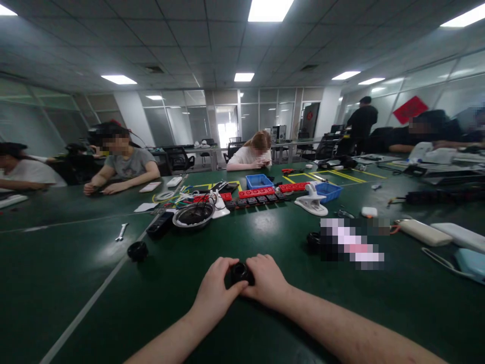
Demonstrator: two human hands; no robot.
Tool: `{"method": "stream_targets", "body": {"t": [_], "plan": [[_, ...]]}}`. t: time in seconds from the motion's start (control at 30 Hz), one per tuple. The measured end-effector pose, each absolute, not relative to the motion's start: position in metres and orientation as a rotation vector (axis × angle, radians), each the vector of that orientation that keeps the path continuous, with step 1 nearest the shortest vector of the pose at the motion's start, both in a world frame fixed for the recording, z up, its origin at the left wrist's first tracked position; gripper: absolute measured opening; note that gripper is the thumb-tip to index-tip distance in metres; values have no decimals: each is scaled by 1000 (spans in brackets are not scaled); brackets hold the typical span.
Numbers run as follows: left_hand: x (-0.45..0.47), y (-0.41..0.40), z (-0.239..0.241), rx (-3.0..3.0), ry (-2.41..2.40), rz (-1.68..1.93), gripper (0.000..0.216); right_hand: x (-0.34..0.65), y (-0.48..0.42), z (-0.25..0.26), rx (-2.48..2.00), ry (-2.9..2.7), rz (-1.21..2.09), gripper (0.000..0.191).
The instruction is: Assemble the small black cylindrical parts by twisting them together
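Note:
Between my two hands is a small round black part (240,272) with a hole in its top, low over the green table or resting on it. My left hand (217,285) curls round its left side, thumb in front. From the right, my right hand (267,279) closes on the same part, and the thumbs nearly meet before it. What kind of part it is I cannot make out. A similar black round piece (137,251) sits on the table to the left, and another dark round piece (314,240) lies to the right.
An open-end wrench (122,232) lies at left, near a metal bowl (193,216) and tangled cables. Red power strips (256,192), blue trays (259,181) and a white clip stand (312,201) are ahead. Power banks (424,232) lie at right. Several people sit around.

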State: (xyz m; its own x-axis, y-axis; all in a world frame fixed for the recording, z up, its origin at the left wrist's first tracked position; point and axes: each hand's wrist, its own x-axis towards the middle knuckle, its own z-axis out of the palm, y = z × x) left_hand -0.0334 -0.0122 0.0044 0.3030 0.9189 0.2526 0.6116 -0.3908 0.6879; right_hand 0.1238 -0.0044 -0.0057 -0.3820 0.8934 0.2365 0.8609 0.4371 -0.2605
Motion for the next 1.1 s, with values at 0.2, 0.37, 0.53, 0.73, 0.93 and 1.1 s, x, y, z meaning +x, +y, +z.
{"method": "stream_targets", "body": {"t": [0.2, 0.37, 0.53, 0.73, 0.93, 1.1], "plan": [[-44, -13, 12, 2177, 1137, 804, 36, 134, -2, 0, -1263, -2445, 374, 51], [-52, -19, 22, 2193, 970, 687, 39, 149, 5, 8, -1057, -2523, 763, 35], [-53, -20, 21, 2181, 954, 681, 38, 146, 0, 1, -1208, -2422, 757, 40], [-41, -24, 12, 2101, 1345, 750, 34, 121, -15, -2, -1539, -2387, 273, 38], [-41, -21, 12, 2133, 1274, 783, 35, 118, -17, -1, -1462, -2388, 185, 44], [-51, -13, 16, 2198, 1063, 707, 37, 137, -7, 6, -1200, -2442, 633, 46]]}}
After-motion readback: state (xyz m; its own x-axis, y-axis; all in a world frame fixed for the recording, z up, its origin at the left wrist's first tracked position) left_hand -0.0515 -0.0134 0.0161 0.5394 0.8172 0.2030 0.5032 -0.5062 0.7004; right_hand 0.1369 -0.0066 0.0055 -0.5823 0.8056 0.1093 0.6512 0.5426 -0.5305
